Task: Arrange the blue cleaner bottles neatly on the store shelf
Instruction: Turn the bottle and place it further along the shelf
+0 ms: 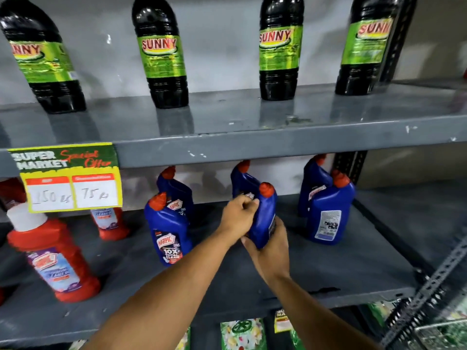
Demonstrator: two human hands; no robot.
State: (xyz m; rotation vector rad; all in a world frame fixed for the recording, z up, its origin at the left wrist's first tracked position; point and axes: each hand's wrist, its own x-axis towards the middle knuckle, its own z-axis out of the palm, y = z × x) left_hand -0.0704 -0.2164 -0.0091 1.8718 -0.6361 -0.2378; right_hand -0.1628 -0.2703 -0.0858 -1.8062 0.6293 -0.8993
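Several blue cleaner bottles with red caps stand on the grey middle shelf (341, 269). I hold one blue bottle (265, 213) in both hands: my left hand (238, 214) grips its upper left side, my right hand (271, 246) cups its base. Directly behind it stands another blue bottle (242, 180). To the left, a front blue bottle (168, 231) shows its label, with one more (177, 190) behind it. At the right a blue bottle (329, 213) shows its back label, with another (314, 178) behind.
Red cleaner bottles (53, 256) stand at the shelf's left. Black bottles with green labels (161, 54) line the upper shelf. A yellow-green price tag (68, 176) hangs from the upper shelf's edge. A perforated metal upright (429, 281) borders the right. Packets (242, 334) lie below.
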